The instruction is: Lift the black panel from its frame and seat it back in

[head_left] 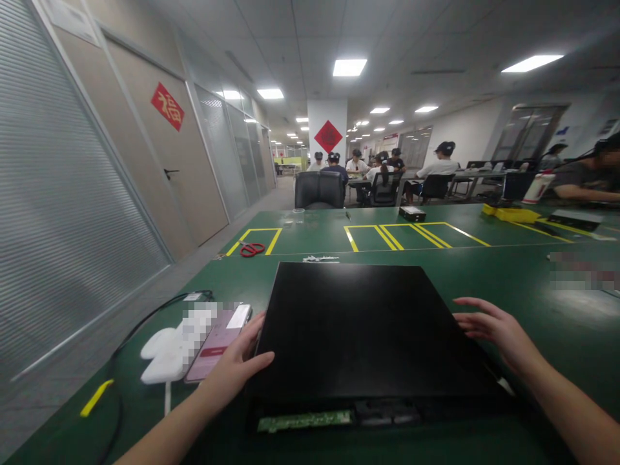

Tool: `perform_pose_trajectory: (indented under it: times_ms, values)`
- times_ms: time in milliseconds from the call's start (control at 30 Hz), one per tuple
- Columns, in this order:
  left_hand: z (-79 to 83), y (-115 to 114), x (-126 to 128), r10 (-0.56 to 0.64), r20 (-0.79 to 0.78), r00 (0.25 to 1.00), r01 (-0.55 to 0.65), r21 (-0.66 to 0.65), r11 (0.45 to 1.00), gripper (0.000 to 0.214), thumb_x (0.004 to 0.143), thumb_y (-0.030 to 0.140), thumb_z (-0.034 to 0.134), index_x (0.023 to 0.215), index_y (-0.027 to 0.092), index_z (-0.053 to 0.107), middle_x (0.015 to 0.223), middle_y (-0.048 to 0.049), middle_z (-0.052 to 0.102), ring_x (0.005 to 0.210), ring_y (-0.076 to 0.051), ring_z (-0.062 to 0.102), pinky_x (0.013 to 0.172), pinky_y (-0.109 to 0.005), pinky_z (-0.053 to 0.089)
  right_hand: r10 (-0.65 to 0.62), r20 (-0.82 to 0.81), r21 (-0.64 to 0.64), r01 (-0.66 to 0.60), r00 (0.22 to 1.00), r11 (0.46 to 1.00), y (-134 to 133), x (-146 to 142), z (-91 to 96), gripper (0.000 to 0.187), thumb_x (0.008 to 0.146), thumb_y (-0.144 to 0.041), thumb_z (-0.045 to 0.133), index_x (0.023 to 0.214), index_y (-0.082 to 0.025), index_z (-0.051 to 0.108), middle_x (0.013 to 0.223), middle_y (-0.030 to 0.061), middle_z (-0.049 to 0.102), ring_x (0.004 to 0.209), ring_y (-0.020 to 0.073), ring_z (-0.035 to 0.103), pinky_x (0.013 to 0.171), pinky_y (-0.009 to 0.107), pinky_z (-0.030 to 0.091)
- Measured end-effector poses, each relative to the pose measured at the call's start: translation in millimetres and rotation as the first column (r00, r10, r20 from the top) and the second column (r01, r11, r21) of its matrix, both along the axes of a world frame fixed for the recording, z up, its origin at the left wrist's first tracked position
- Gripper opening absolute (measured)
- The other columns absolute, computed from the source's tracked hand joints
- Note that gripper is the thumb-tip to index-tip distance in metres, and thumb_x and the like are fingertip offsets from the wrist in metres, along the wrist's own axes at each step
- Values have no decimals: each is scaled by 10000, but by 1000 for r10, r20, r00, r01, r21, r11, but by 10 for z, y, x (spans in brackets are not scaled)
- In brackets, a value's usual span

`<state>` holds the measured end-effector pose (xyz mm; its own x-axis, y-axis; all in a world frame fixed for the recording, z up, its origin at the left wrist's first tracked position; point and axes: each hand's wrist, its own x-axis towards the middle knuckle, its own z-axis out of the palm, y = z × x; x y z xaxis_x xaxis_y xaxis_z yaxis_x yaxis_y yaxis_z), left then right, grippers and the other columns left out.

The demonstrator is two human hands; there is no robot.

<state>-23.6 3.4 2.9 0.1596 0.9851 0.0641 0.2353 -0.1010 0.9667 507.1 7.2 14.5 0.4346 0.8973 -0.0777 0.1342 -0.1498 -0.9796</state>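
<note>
A large flat black display panel (358, 329) lies in front of me on the green table. Along its near edge a strip of green circuit board (305, 421) shows beside dark plastic parts. My left hand (242, 355) grips the panel's left edge, thumb over the top and fingers against the side, their tips partly hidden. At the right edge my right hand (494, 329) has its fingers stretched out and apart, the tips by the panel's side; whether they touch it I cannot tell.
Left of the panel are a pinkish phone-like item (216, 345), white plastic pieces (162, 361) and a black cable (140, 323). Red-handled scissors (252, 249), a black box (411, 214) and yellow trays (513, 214) stand farther back. People sit at tables beyond, one at the right.
</note>
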Motion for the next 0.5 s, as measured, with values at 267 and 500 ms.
perform_pose_trajectory:
  times_ms: [267,500]
  values:
    - [-86,16,-6,9,-55,998,-6,65,998,860,819,654,861,1573,294,657,1791,-107,437,1705,-430,224,1390,-585,140,-6,17,49,5,1000,999,1,-20,-2,435,624,-453,792,1021,-275,759,976,100,854,880,299,801,736,399,617]
    - [-75,-3,27,-22,-81,996,25,34,999,806,840,669,842,1545,314,681,1750,-97,503,1674,-447,310,1379,-610,188,6,68,75,-11,998,997,2,-27,-29,392,647,-431,802,1005,-274,764,957,96,855,843,287,794,708,392,619]
